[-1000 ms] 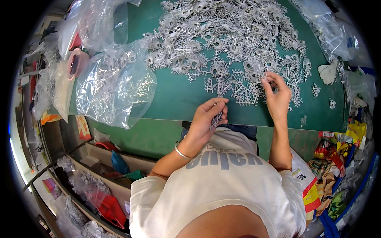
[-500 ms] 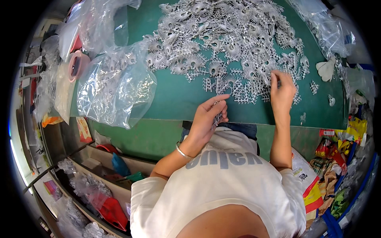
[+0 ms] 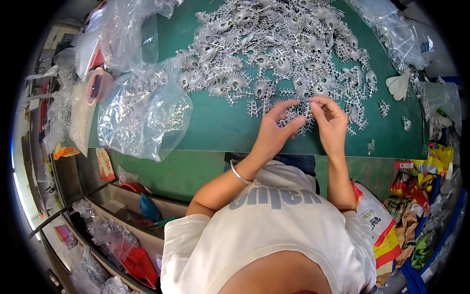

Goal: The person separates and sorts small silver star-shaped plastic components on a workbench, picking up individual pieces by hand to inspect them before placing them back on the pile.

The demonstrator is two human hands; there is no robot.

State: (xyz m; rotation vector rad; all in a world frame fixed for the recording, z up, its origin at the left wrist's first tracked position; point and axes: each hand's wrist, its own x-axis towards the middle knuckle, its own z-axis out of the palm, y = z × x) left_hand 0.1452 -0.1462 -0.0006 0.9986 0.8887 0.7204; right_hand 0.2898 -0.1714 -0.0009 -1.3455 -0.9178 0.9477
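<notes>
A wide heap of small grey pieces (image 3: 281, 66), some fan-shaped with a hole and others branched, covers the middle of the green table (image 3: 220, 125). At its near edge my left hand (image 3: 275, 130) has thumb and index finger apart, with grey pieces showing in the gap. Whether anything lies under its curled fingers is hidden. Close beside it, my right hand (image 3: 332, 126) pinches thumb and index fingertip together among the pieces. What sits in that pinch is too small to make out. The fingertips of both hands nearly meet.
A clear plastic bag (image 3: 147, 115) holding grey pieces lies left of the heap, near a pink tape roll (image 3: 98, 85). Several loose pieces and a white petal-shaped thing (image 3: 399, 85) lie at the right. Open drawers (image 3: 122, 208) stand at lower left, bright packets (image 3: 431, 169) at right.
My left hand has moved up and right to the heap, its fingers opening from around grey pieces. My right hand has come left and slightly nearer, close to the left hand.
</notes>
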